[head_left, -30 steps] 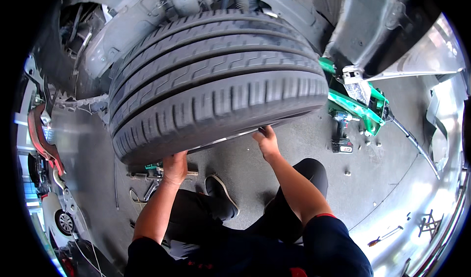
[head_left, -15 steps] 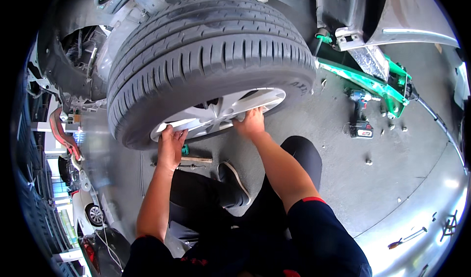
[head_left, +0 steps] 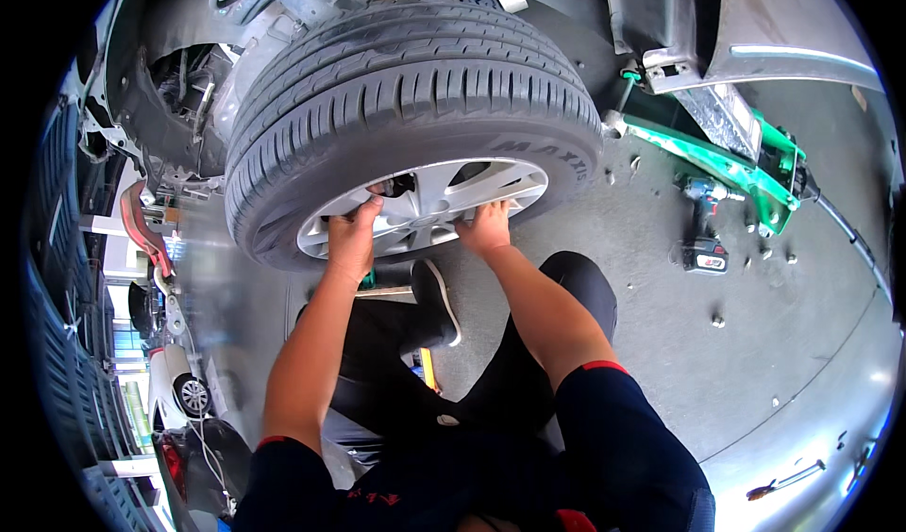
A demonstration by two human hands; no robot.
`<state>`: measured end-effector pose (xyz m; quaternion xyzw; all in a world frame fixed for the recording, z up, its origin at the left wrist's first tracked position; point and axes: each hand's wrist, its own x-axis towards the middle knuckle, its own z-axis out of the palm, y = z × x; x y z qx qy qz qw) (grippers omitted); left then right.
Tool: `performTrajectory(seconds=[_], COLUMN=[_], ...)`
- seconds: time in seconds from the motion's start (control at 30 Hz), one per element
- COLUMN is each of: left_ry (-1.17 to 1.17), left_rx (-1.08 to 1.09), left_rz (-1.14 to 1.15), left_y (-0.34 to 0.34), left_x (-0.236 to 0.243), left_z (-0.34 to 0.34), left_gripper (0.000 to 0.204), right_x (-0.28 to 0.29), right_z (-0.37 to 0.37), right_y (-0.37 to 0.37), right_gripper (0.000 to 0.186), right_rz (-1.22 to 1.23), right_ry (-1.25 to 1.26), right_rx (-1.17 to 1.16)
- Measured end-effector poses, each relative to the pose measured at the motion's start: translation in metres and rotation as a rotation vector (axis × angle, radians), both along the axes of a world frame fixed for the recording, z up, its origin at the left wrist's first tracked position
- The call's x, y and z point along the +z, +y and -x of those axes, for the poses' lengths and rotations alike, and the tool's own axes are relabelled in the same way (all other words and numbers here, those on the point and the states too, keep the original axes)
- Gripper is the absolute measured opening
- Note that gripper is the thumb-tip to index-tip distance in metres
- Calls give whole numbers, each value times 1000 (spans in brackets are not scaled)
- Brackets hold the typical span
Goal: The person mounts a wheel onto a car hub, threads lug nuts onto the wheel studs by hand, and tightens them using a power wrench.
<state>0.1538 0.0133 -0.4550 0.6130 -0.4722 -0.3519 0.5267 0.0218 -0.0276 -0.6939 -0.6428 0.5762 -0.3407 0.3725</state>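
Note:
A large black tyre (head_left: pixel 396 98) on a silver alloy rim (head_left: pixel 434 188) fills the upper middle, inside the car's wheel arch, its spoked face tilted toward me. My left hand (head_left: pixel 354 237) grips the rim at its left spokes, thumb up on the silver face, fingertips partly hidden. My right hand (head_left: pixel 486 227) has its fingers hooked into the rim openings just right of the middle. A green floor jack (head_left: pixel 694 150) stands under the bodywork right of the tyre.
A cordless impact driver (head_left: pixel 703 230) lies on the floor (head_left: pixel 661 362) among several loose nuts (head_left: pixel 717 322). A long tool (head_left: pixel 783 485) lies lower right. A wooden-handled tool (head_left: pixel 382 292) is behind my legs. Red lift arm (head_left: pixel 142 225) and white car (head_left: pixel 179 381) are at left. Bare bodywork (head_left: pixel 774 32) overhangs upper right.
The wheel's spoked face has swung up into view and the tyre sits higher. My left hand has moved from the lower left edge up and rightward onto the spokes; the right hand has risen too.

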Motion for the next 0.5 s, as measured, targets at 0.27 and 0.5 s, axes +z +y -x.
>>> performTrajectory(seconds=[0.27, 0.5], left_ry=[146, 257], left_rx=[-446, -405], left_rz=[-145, -41], left_y=[-23, -15], left_x=[14, 11], left_z=[-9, -39], left_gripper=[31, 42], right_x=[-18, 0], right_z=[40, 82], right_y=[-2, 11], right_gripper=[85, 39], right_rz=[147, -587], right_ry=[31, -1086], right_rx=[97, -252])
